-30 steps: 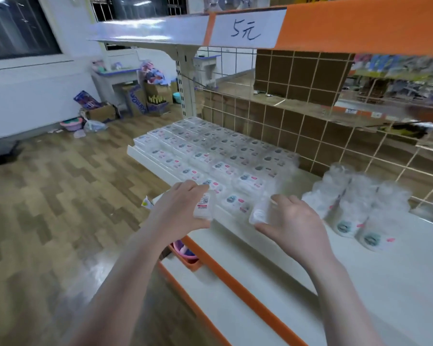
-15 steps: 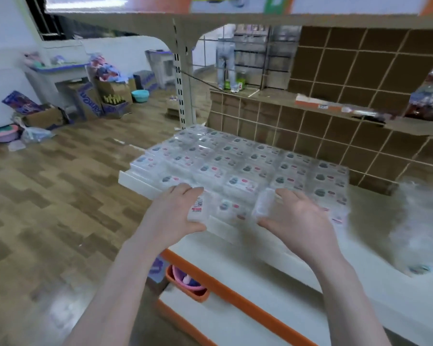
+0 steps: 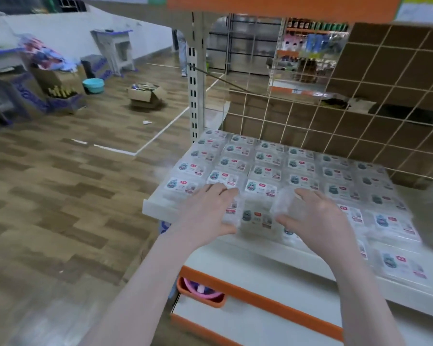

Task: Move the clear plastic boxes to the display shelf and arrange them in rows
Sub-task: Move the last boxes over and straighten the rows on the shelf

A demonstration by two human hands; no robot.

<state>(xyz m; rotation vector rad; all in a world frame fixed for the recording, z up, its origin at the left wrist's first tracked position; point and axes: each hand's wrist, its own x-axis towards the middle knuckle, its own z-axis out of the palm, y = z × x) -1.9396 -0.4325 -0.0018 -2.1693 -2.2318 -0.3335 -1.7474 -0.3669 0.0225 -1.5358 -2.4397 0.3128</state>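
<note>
Both hands are at the near edge of the shelf (image 3: 160, 208), working one clear box (image 3: 256, 217) between them. The left hand (image 3: 205, 216) has its fingers (image 3: 218, 189) curled over the box's left end with the thumb under the near side; the right hand (image 3: 313, 216) grips the right end the same way, fingers bent over the top. The box sits at the near edge of the rows (image 3: 273, 168) of boxes that already cover most of the shelf back to the wire grid (image 3: 360, 108).

These boxes look light and stiff, thin-walled plastic with a smooth, slippery skin. I'd guess they flex or crack if squeezed hard, so holding the two short ends, as now, seems the sound grip; a top-down pinch might slide off. Neighbours lie touching, so a nudge could shunt a whole row.

The shelf is flat, white and smooth, with an orange-trimmed shelf (image 3: 260, 303) below it. To the left is wood-pattern floor (image 3: 60, 196), with cartons (image 3: 145, 96) and a teal basin (image 3: 93, 84) far off by the wall.
</note>
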